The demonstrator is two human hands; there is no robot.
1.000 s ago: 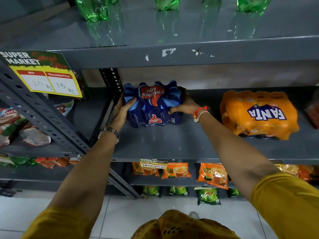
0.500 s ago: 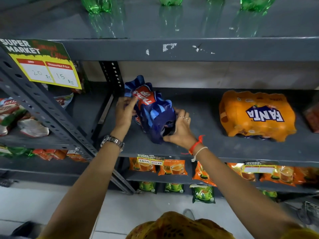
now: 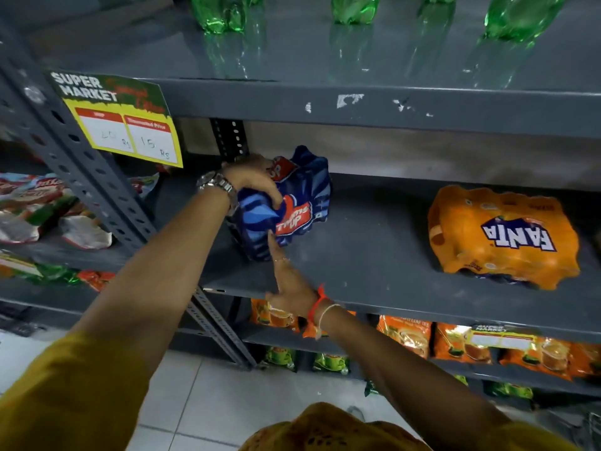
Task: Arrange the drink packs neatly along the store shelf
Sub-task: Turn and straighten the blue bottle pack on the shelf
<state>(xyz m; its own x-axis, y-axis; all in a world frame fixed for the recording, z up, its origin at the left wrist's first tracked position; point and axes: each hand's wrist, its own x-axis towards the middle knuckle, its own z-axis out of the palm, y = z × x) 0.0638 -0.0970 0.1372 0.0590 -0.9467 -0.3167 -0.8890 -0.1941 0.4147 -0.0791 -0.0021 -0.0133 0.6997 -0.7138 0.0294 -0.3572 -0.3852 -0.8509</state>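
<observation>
A blue Thums Up drink pack (image 3: pixel 294 203) lies tilted at the left end of the grey middle shelf (image 3: pixel 374 252). My left hand (image 3: pixel 253 180) grips its top left side, watch on the wrist. My right hand (image 3: pixel 287 281) is off the pack at the shelf's front edge, one finger stretched up to touch the pack's lower front. An orange Fanta pack (image 3: pixel 500 236) rests further right on the same shelf, well apart from the blue one.
Green bottles (image 3: pixel 221 11) stand on the top shelf. A yellow price sign (image 3: pixel 126 125) hangs from the perforated upright (image 3: pixel 107 203) on the left. Snack bags (image 3: pixel 39 206) fill the neighbouring bay. Orange tea packets (image 3: pixel 461 343) line the lower shelf. White tiled floor lies below.
The blue pack has turned from upside-down flat to tilted with its label facing me. My right hand let go and dropped to the shelf edge. My left hand moved over the pack's top.
</observation>
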